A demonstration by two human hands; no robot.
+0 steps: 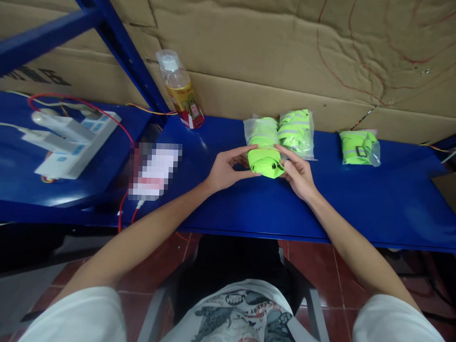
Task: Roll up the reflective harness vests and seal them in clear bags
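A folded neon-yellow strap bundle (264, 164) is held between both hands over the blue shelf. On its left side, my left hand (226, 170) grips it with the thumb below and fingers above. From the right, my right hand (298, 174) closes on the same bundle, thumb near a small black piece. Just behind lies a clear bag with neon-yellow straps (264, 126), partly covered by the held bundle. Beside it rests another bagged strap bundle with grey stripes (295, 131). A third bag, holding a strap with a black buckle (359, 148), sits apart to the right.
A plastic bottle (184, 94) stands at the back left against the cardboard (232, 51). A blurred-out phone (155, 171) with a red cable lies left of my hands. Farther left is a white power strip (75, 145). A blue upright post (123, 52) rises there.
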